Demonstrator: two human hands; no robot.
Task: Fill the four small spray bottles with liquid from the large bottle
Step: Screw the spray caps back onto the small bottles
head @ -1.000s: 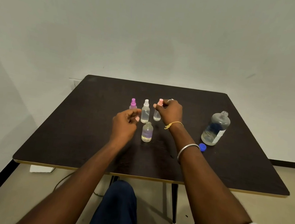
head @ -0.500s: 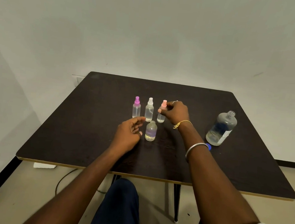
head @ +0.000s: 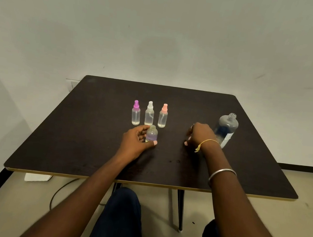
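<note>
Three capped small spray bottles stand in a row on the dark table (head: 83, 133): a purple-capped one (head: 135, 115), a white-capped one (head: 149, 115) and a pink-capped one (head: 163, 118). Each holds clear liquid. In front of them stands an uncapped small bottle (head: 152, 134) with liquid in it. My left hand (head: 134, 142) wraps around it, thumb at its front base and fingers behind. My right hand (head: 200, 136) hovers over the table with fingers curled down and apart, holding nothing. Just right of it stands the large bottle (head: 228, 124), uncapped and partly filled.
The table's front edge (head: 144, 184) is close to my knees (head: 121, 211). A white object (head: 37, 178) and a cable (head: 62, 187) lie on the floor under the left side. A plain wall stands behind the table.
My right hand has let go of the pink-capped bottle and moved right toward the large bottle. My left hand has closed in around the uncapped small bottle.
</note>
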